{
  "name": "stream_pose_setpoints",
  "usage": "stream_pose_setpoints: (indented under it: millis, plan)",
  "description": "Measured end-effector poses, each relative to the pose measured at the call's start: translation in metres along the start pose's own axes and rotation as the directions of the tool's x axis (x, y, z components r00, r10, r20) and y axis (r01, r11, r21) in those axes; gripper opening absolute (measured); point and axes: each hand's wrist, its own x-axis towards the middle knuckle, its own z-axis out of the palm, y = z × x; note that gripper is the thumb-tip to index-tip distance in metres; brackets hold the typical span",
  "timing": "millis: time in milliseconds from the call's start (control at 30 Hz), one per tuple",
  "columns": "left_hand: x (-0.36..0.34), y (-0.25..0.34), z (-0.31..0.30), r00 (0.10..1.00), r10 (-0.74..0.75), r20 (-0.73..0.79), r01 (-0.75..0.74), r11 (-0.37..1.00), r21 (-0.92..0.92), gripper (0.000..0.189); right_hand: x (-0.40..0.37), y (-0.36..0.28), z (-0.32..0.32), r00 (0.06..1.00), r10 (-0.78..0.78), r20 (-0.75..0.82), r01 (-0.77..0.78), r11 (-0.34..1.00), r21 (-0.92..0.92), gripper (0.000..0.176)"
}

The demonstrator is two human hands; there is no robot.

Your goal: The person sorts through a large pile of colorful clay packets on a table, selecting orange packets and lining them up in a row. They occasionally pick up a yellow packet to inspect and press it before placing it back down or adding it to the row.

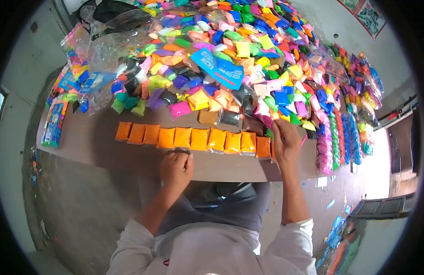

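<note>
A row of small orange packets [198,139] lies side by side across the table, darker orange at both ends and lighter in the middle. My left hand [177,167] rests below the row at the table's front edge, its fingers curled in; whether anything is inside cannot be seen. At the right end of the row is my right hand [286,140], fingers pointing down over an orange packet that is mostly hidden beneath them. Just behind the row lie a brown packet [208,118], a black packet [230,118] and a pink packet [180,109].
A large heap of coloured packets [248,50] covers the back of the table [97,151]. Blue printed wrappers [217,68] lie on it. Long bags of pink [324,153], green, red and blue packets stand in columns at the right. A colourful pack [55,124] is at the left edge.
</note>
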Motion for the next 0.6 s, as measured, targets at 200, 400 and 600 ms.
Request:
stream_pose_setpoints:
  millis: [200, 400, 600]
  plan:
    - [-0.001, -0.001, 0.001, 0.997, 0.043, -0.06, -0.046, 0.998, -0.049, 0.015, 0.139, -0.004, 0.098, 0.967, -0.249, 0.044, 0.248, 0.968, 0.034, 0.019]
    - [-0.002, -0.004, 0.002, 0.994, 0.03, -0.103, -0.037, 0.997, -0.069, 0.016, 0.207, 0.001, 0.156, 0.918, -0.056, 0.392, 0.218, 0.898, -0.383, 0.026]
    - [-0.003, -0.003, -0.002, 0.996, -0.004, -0.087, -0.007, 0.993, -0.116, 0.017, 0.202, 0.025, 0.154, 0.92, -0.141, 0.367, 0.28, 0.89, -0.361, 0.022]
